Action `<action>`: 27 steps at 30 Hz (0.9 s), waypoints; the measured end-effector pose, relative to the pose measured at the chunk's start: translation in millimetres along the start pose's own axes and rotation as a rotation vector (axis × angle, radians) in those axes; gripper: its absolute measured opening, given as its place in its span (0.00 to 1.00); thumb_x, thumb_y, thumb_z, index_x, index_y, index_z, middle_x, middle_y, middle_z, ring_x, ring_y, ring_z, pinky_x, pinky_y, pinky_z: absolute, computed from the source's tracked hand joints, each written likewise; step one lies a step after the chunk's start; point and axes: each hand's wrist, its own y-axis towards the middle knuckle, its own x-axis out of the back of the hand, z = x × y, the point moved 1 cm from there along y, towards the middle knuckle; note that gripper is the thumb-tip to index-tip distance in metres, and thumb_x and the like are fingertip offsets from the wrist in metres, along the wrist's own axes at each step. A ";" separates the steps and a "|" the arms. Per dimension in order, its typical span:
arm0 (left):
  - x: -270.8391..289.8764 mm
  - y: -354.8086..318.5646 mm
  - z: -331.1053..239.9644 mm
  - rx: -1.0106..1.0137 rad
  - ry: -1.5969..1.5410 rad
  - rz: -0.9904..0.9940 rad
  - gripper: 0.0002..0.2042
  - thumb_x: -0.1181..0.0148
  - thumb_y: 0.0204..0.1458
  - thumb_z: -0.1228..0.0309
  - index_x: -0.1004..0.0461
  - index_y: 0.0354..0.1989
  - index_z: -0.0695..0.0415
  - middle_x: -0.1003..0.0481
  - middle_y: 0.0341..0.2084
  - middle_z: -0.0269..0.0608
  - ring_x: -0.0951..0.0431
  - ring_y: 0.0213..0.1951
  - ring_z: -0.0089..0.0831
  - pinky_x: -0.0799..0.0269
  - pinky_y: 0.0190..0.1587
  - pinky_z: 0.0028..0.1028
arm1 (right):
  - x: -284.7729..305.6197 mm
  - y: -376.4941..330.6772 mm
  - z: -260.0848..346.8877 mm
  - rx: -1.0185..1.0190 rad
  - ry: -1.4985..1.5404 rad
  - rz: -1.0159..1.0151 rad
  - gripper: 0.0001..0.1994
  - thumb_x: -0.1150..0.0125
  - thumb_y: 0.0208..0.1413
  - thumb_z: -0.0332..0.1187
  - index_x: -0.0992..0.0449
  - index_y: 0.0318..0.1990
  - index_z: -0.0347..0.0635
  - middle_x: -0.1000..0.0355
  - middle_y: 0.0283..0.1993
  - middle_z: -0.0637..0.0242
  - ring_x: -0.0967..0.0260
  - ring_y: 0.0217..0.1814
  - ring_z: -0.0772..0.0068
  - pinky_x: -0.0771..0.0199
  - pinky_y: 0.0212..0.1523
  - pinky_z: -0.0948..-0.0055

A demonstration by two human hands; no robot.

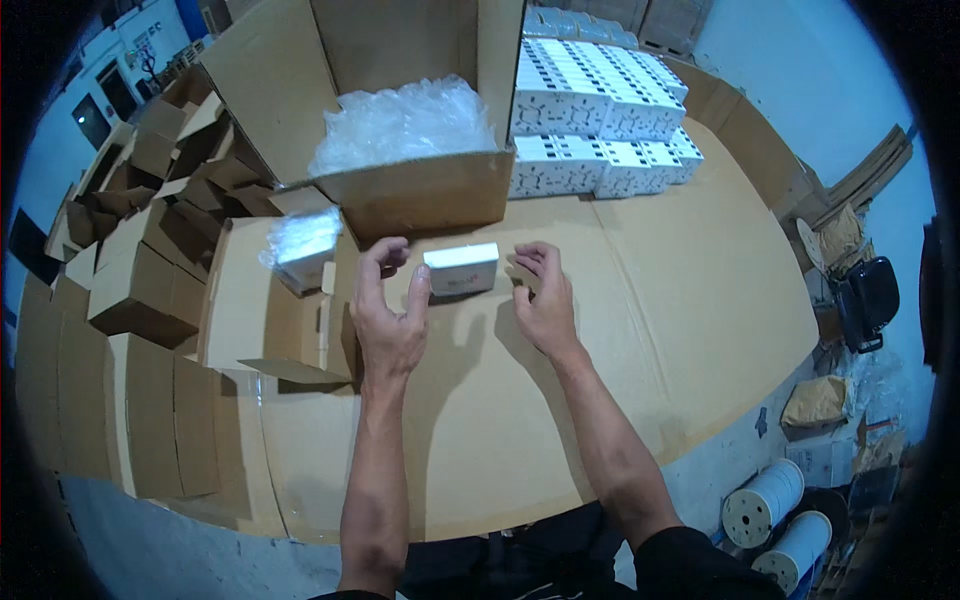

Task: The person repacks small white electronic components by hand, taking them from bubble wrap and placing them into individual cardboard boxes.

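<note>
Small white box (pixel 461 269) resting on cardboard-covered table (pixel 640 330) between both hands; left hand (pixel 388 300) fingertips touching its end, right hand (pixel 541 293) just beside, both unclenched, grasping nothing; seemingly framing it for squaring up.

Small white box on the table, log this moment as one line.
left hand: touching small white box | right hand: open beside box, not touching | surface: cardboard sheet | behind: large carton with plastic wrap
</note>
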 end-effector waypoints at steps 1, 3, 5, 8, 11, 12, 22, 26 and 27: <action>2.3 6.6 -4.3 -0.030 -0.002 -0.004 0.13 0.38 0.60 0.74 0.26 0.52 0.61 0.22 0.42 0.43 0.21 0.45 0.33 0.25 0.52 0.31 | -0.3 -2.1 -0.5 -0.036 -0.007 -0.030 0.24 0.51 0.49 0.15 0.38 0.57 0.32 0.27 0.53 0.46 0.26 0.61 0.50 0.26 0.59 0.56; 2.1 27.0 -19.7 -0.041 -0.023 -0.065 0.07 0.39 0.61 0.72 0.22 0.42 0.63 0.21 0.36 0.39 0.22 0.40 0.28 0.26 0.46 0.29 | -4.1 -4.3 -0.6 -0.078 -0.012 -0.068 0.23 0.51 0.50 0.17 0.36 0.56 0.33 0.27 0.53 0.46 0.26 0.60 0.48 0.27 0.59 0.56; -3.8 65.0 -25.8 -0.055 -0.034 -0.067 0.07 0.39 0.61 0.72 0.22 0.41 0.64 0.21 0.34 0.39 0.21 0.38 0.28 0.25 0.46 0.29 | -3.7 -4.4 -2.1 -0.073 -0.029 -0.073 0.22 0.50 0.50 0.18 0.35 0.56 0.32 0.26 0.53 0.46 0.26 0.60 0.48 0.27 0.59 0.56; -15.9 137.3 -26.8 -0.116 0.058 -0.042 0.07 0.37 0.58 0.74 0.21 0.41 0.64 0.18 0.32 0.44 0.18 0.35 0.31 0.23 0.44 0.30 | -1.8 -5.1 1.6 -0.093 -0.021 -0.098 0.21 0.49 0.51 0.20 0.33 0.55 0.33 0.26 0.52 0.46 0.26 0.58 0.47 0.27 0.59 0.55; -33.3 209.9 -1.4 -0.145 0.094 0.024 0.08 0.36 0.56 0.75 0.20 0.42 0.63 0.17 0.34 0.47 0.16 0.37 0.33 0.23 0.45 0.31 | -2.0 -5.1 7.9 -0.149 -0.050 -0.074 0.21 0.48 0.51 0.20 0.32 0.55 0.34 0.26 0.51 0.47 0.27 0.57 0.46 0.27 0.59 0.55; -43.7 231.6 11.2 -0.166 0.170 0.122 0.09 0.35 0.53 0.75 0.19 0.42 0.62 0.17 0.35 0.48 0.16 0.39 0.37 0.22 0.46 0.32 | -3.1 -5.6 8.2 -0.135 -0.043 -0.077 0.21 0.48 0.51 0.20 0.32 0.55 0.34 0.26 0.51 0.47 0.27 0.57 0.46 0.27 0.59 0.55; -115.5 305.2 104.8 -0.471 0.761 0.578 0.17 0.30 0.43 0.71 0.16 0.45 0.50 0.22 0.51 0.43 0.26 0.57 0.45 0.26 0.57 0.43 | -3.8 -6.8 2.4 -0.213 -0.040 -0.090 0.20 0.46 0.50 0.22 0.29 0.53 0.34 0.24 0.51 0.49 0.26 0.56 0.48 0.27 0.58 0.55; -121.9 314.4 119.9 -0.487 0.821 0.632 0.10 0.35 0.45 0.68 0.17 0.38 0.47 0.24 0.46 0.40 0.27 0.54 0.41 0.28 0.56 0.40 | -2.8 -5.1 4.2 -0.232 -0.033 -0.083 0.20 0.46 0.50 0.21 0.29 0.53 0.35 0.24 0.51 0.50 0.26 0.56 0.48 0.27 0.58 0.55; -122.0 314.0 121.5 -0.498 0.795 0.610 0.08 0.34 0.44 0.69 0.19 0.34 0.48 0.24 0.45 0.40 0.27 0.53 0.41 0.27 0.54 0.42 | -3.8 -5.4 4.4 -0.232 -0.038 -0.075 0.20 0.46 0.50 0.21 0.29 0.53 0.35 0.24 0.51 0.50 0.26 0.56 0.48 0.27 0.58 0.55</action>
